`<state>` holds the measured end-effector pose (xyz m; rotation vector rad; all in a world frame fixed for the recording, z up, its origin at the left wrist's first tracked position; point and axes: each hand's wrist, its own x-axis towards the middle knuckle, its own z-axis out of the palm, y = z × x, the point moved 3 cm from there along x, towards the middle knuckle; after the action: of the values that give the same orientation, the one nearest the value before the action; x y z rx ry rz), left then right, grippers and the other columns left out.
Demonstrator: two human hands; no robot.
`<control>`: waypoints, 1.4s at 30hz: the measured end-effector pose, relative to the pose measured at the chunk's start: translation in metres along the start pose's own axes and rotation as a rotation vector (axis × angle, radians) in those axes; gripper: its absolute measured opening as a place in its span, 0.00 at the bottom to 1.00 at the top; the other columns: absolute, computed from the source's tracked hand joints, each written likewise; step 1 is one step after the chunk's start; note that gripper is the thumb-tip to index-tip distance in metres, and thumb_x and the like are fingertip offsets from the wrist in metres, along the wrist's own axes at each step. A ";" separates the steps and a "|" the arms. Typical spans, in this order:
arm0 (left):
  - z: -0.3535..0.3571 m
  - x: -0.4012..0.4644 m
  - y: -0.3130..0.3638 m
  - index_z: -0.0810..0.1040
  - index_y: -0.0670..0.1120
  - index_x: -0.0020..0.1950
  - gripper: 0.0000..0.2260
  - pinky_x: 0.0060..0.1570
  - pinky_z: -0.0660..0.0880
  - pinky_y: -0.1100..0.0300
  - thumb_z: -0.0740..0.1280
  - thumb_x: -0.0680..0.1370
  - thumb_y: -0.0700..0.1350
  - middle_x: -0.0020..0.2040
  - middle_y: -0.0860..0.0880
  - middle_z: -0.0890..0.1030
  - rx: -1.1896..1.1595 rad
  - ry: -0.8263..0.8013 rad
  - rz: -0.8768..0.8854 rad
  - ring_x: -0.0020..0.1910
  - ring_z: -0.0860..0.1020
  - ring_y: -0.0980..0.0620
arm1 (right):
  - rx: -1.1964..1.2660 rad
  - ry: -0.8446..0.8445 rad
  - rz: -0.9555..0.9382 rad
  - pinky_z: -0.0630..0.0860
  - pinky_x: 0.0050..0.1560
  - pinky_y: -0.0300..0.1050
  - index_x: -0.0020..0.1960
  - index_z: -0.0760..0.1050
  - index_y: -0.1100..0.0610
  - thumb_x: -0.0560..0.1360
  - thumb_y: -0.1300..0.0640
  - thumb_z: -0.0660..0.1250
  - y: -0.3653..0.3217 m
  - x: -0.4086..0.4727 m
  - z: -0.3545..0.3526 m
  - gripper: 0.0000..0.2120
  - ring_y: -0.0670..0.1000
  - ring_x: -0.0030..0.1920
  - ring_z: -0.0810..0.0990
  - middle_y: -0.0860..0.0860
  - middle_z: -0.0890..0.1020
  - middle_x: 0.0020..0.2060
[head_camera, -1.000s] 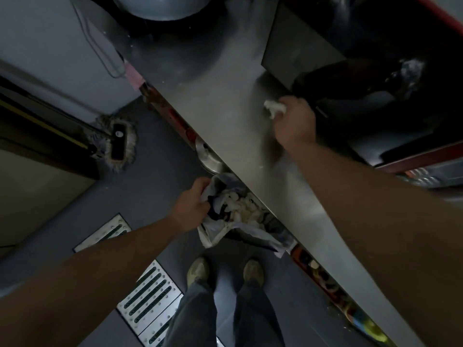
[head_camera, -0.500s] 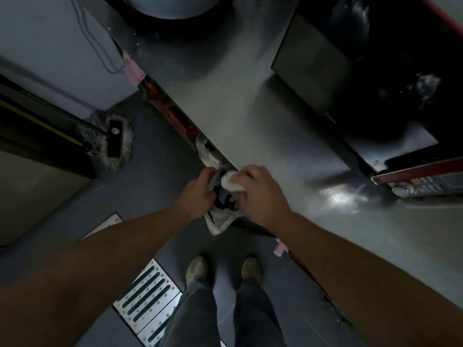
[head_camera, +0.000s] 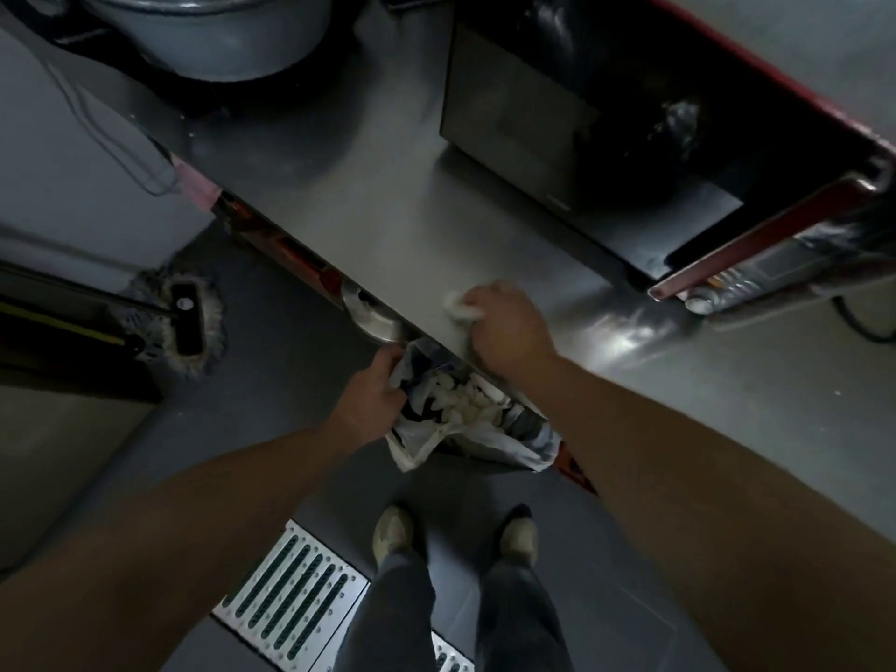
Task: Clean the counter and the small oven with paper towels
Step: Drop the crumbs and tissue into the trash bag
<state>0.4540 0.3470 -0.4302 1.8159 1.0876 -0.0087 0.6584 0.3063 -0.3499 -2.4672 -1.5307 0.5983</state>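
My right hand (head_camera: 509,329) grips a crumpled white paper towel (head_camera: 458,305) and holds it on the steel counter (head_camera: 388,211) close to its front edge. My left hand (head_camera: 371,395) grips the rim of a white plastic bag (head_camera: 465,419) that hangs just below the counter edge, with used white towels inside it. The small oven (head_camera: 654,152) stands on the counter at the upper right, red-trimmed, its dark door folded down and open toward me.
A large grey pot (head_camera: 208,36) sits at the counter's far end. A metal lid (head_camera: 373,317) pokes out under the counter edge. On the floor lie a mop head (head_camera: 182,322) at the left and a metal drain grate (head_camera: 291,608) by my shoes.
My right hand came from beside the oven down to the bag mouth, then back up onto the counter edge with the towel. My left hand kept holding the bag.
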 end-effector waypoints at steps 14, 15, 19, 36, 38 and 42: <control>0.092 -0.068 0.038 0.67 0.51 0.68 0.19 0.46 0.76 0.51 0.62 0.78 0.39 0.53 0.47 0.80 0.138 -0.164 -0.009 0.50 0.80 0.43 | 0.141 -0.146 0.180 0.73 0.57 0.44 0.66 0.75 0.49 0.76 0.60 0.62 0.120 -0.222 0.027 0.20 0.55 0.58 0.77 0.52 0.75 0.62; 0.111 -0.077 0.048 0.67 0.50 0.69 0.20 0.46 0.76 0.51 0.62 0.78 0.37 0.53 0.47 0.80 0.158 -0.192 0.005 0.49 0.80 0.43 | 0.148 -0.138 0.207 0.72 0.55 0.42 0.67 0.75 0.49 0.77 0.60 0.61 0.134 -0.236 0.027 0.20 0.54 0.58 0.77 0.51 0.74 0.63; 0.194 -0.116 0.085 0.67 0.52 0.68 0.21 0.47 0.78 0.49 0.63 0.77 0.38 0.54 0.46 0.81 0.198 -0.269 0.048 0.49 0.80 0.43 | 0.208 -0.096 0.341 0.70 0.59 0.40 0.70 0.72 0.51 0.77 0.59 0.61 0.200 -0.307 0.022 0.21 0.53 0.63 0.74 0.51 0.73 0.67; 0.618 -0.311 0.300 0.68 0.54 0.66 0.16 0.45 0.76 0.52 0.63 0.79 0.42 0.51 0.49 0.79 0.335 -0.637 0.349 0.46 0.78 0.49 | 0.433 0.258 1.337 0.73 0.58 0.48 0.61 0.77 0.57 0.74 0.57 0.66 0.514 -0.810 -0.004 0.16 0.61 0.58 0.77 0.58 0.76 0.58; 0.648 -0.322 0.311 0.68 0.53 0.67 0.17 0.46 0.74 0.53 0.64 0.80 0.41 0.50 0.49 0.78 0.376 -0.655 0.382 0.47 0.77 0.47 | 0.473 0.325 1.435 0.73 0.58 0.47 0.59 0.78 0.57 0.73 0.57 0.66 0.522 -0.843 -0.002 0.15 0.61 0.57 0.77 0.58 0.77 0.57; 0.695 -0.332 0.322 0.69 0.48 0.69 0.19 0.44 0.74 0.53 0.63 0.79 0.38 0.49 0.47 0.79 0.455 -0.699 0.441 0.46 0.78 0.44 | 0.520 0.399 1.578 0.72 0.55 0.46 0.58 0.77 0.56 0.73 0.58 0.65 0.527 -0.881 0.012 0.14 0.60 0.55 0.78 0.58 0.77 0.57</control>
<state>0.7737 -0.4242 -0.4082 2.1696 0.1856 -0.6225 0.7405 -0.7166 -0.3331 -2.5666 0.8426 0.4631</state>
